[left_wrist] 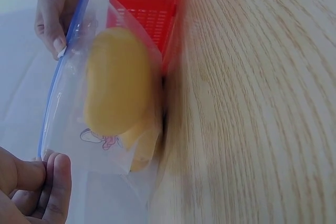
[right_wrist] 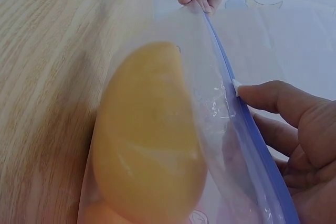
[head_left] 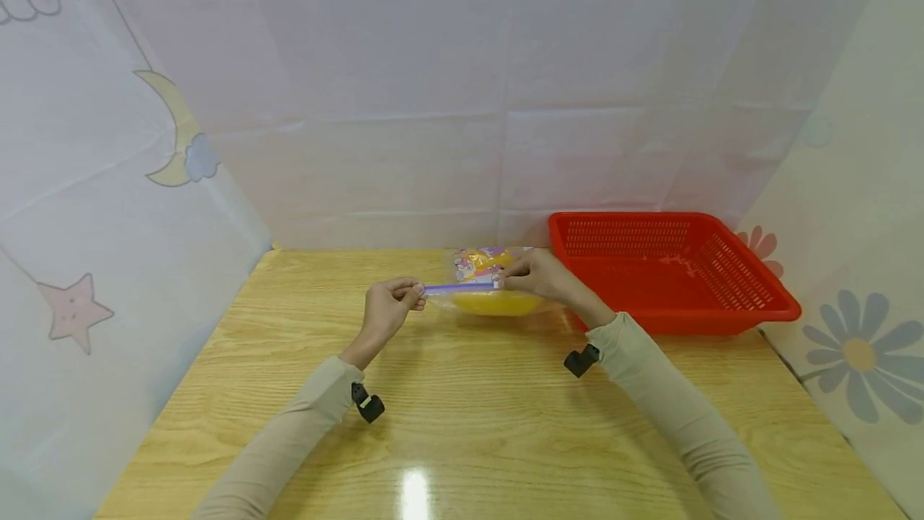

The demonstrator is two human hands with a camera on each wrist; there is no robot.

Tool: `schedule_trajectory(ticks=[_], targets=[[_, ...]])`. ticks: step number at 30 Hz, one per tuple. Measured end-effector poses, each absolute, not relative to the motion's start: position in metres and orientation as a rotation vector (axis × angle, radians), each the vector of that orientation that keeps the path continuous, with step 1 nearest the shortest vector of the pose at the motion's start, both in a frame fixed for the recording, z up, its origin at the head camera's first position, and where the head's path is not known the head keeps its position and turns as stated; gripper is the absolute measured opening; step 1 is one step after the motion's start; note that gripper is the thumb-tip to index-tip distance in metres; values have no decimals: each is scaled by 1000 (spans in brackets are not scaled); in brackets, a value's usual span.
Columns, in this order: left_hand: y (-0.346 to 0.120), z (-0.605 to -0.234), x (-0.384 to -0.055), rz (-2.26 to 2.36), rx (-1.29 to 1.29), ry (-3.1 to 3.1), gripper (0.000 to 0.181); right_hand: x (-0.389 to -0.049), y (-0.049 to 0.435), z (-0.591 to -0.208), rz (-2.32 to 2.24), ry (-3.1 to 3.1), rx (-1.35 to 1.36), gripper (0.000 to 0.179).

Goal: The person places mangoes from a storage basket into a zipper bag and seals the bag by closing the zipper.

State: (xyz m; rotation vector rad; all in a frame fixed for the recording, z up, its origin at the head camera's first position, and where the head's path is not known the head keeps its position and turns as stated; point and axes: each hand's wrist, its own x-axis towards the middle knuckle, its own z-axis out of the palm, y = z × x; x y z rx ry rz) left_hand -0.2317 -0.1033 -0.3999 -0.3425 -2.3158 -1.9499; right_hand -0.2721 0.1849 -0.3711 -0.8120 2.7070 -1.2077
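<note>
A clear slider zip bag (head_left: 440, 300) with a purple-blue zip strip (left_wrist: 52, 90) is held up over the wooden table. Inside it is a large, smooth, rounded yellow thing (right_wrist: 149, 135). My left hand (head_left: 387, 307) pinches the bag's top corner at the left end of the strip. Farther right along the strip, my right hand (head_left: 545, 275) pinches the small white slider (right_wrist: 236, 85) between thumb and fingers. Cartoon-printed clear plastic (head_left: 471, 265) with something orange-yellow in it shows just behind the bag in the head view.
A red plastic basket (head_left: 674, 319) with slotted walls stands at the back right of the wooden table (head_left: 462, 400), close to my right forearm. Pale printed sheets (head_left: 390, 103) hang behind the table and at both sides.
</note>
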Motion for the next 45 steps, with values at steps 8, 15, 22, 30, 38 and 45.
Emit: schedule_trajectory(ticks=[8, 15, 22, 30, 38, 45], targets=[[-104, -400, -231, -1947, -354, -2324, 20, -269, 188, -367, -1210, 2709, -792, 12], [-104, -399, -230, -1939, -339, -2328, 19, -270, 191, -368, -1193, 2722, -766, 12], [-107, -415, -243, -1969, -318, -2317, 22, -268, 194, -365, -1162, 2746, -769, 11], [-108, -429, -252, -1970, -293, -2286, 23, -269, 198, -366, -1141, 2776, -785, 10], [-108, -429, -252, -1961, -279, -2292, 21, -266, 201, -361, -1135, 2784, -777, 11], [-109, -429, -253, -1967, -305, -2280, 23, -266, 205, -361, -1151, 2773, -761, 12]])
